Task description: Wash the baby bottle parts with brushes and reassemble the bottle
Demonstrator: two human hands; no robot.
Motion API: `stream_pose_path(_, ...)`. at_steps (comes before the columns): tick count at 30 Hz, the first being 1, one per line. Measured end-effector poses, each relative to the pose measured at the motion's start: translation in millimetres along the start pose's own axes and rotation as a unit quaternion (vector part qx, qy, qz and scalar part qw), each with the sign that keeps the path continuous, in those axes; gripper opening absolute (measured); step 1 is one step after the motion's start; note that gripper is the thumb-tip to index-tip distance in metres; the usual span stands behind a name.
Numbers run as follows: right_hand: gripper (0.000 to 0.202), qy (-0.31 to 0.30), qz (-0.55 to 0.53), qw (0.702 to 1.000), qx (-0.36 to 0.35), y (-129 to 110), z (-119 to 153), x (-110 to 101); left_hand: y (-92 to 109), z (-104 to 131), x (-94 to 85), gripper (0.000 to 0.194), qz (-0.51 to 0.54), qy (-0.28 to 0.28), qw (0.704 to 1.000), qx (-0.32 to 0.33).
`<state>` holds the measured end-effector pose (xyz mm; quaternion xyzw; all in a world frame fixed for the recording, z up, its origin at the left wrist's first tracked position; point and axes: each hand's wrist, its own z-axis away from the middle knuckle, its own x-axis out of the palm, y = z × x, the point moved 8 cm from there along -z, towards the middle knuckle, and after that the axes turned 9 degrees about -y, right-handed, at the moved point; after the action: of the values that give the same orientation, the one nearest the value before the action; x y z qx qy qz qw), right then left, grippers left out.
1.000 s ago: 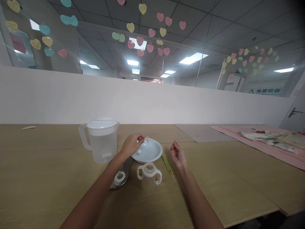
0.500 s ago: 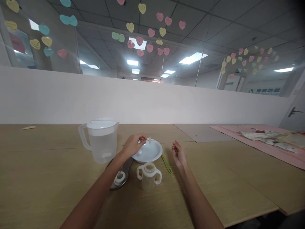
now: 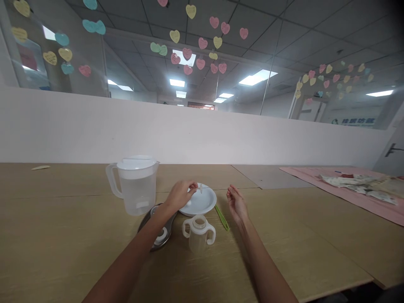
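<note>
Over the white bowl (image 3: 202, 206), the fingers of my left hand (image 3: 180, 196) pinch a small translucent piece (image 3: 201, 188), too small to name surely. My right hand (image 3: 236, 203) hovers to the right of the bowl, palm turned inward, fingers curled with nothing visible in them. In front of the bowl stands a clear feeding bottle (image 3: 198, 240) without its cap, a white handle on each side. A green-handled tool (image 3: 222, 218) leans against the bowl's right side, its head hidden. Below my left forearm, a metal tray (image 3: 145, 219) holds a white ring-shaped cap (image 3: 162, 235), partly covered.
A translucent lidded pitcher (image 3: 139, 189) with liquid stands left of the bowl. On the far right, a pink cloth (image 3: 299, 173) carries printed packets (image 3: 356, 182). A thin pale flat piece (image 3: 41, 167) lies far left. A white wall (image 3: 189, 139) borders the table's back.
The view has shifted slightly. My left hand has moved a little rightward over the bowl with the small piece, and its forearm now covers more of the cap. My right hand stays nearly still.
</note>
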<state>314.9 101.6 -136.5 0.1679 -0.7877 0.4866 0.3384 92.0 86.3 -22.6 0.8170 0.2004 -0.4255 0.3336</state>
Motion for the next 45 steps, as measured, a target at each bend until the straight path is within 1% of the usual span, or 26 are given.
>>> stream_pose_path(3, 0.029, 0.004, 0.000, 1.000, -0.003, -1, 1, 2, 3, 0, -1.8, 0.017, 0.003, 0.001, 1.000, 0.006)
stream_pose_path(7, 0.029, 0.018, 0.031, 0.999, 0.004, -1, 2, 1, 8, 2, -6.1, 0.020, -0.007, 0.009, 1.000, 0.008)
stream_pose_path(13, 0.032, -0.001, 0.072, 0.997, 0.016, 2, 1, 3, 8, 2, -3.5, 0.021, -0.052, -0.002, 0.999, 0.009)
stream_pose_path(18, 0.033, -0.002, 0.089, 0.996, 0.012, 3, 6, 12, 8, 3, -4.7, 0.023, -0.091, -0.003, 0.996, -0.014)
stream_pose_path(22, 0.034, -0.005, 0.106, 0.994, 0.010, 5, 13, 22, 12, 4, -5.5, 0.026, -0.108, -0.007, 0.994, -0.017)
stream_pose_path(29, 0.035, -0.053, 0.129, 0.990, 0.033, 15, 22, 40, 16, 3, -4.6, 0.027, -0.106, -0.014, 0.994, -0.004)
stream_pose_path(31, 0.033, -0.070, 0.134, 0.987, 0.045, 20, 25, 47, 19, 3, -0.8, 0.026, -0.090, -0.018, 0.996, 0.008)
stream_pose_path(35, 0.029, -0.098, 0.137, 0.983, 0.073, 28, 29, 56, 28, 3, 13.1, 0.025, -0.072, -0.042, 0.995, 0.051)
stream_pose_path(37, 0.028, -0.089, 0.117, 0.987, 0.071, 25, 27, 52, 30, 2, 14.8, 0.026, -0.073, -0.043, 0.994, 0.061)
stream_pose_path(39, 0.028, -0.062, 0.090, 0.993, 0.053, 17, 20, 40, 30, 0, 11.3, 0.027, -0.069, -0.038, 0.995, 0.058)
stream_pose_path(42, 0.029, -0.021, 0.067, 0.997, 0.030, 4, 7, 16, 27, -1, 4.8, 0.027, -0.056, -0.049, 0.996, 0.047)
stream_pose_path(45, 0.028, 0.021, 0.067, 0.997, 0.011, -7, -5, -10, 24, -2, -1.2, 0.026, -0.040, -0.057, 0.996, 0.049)
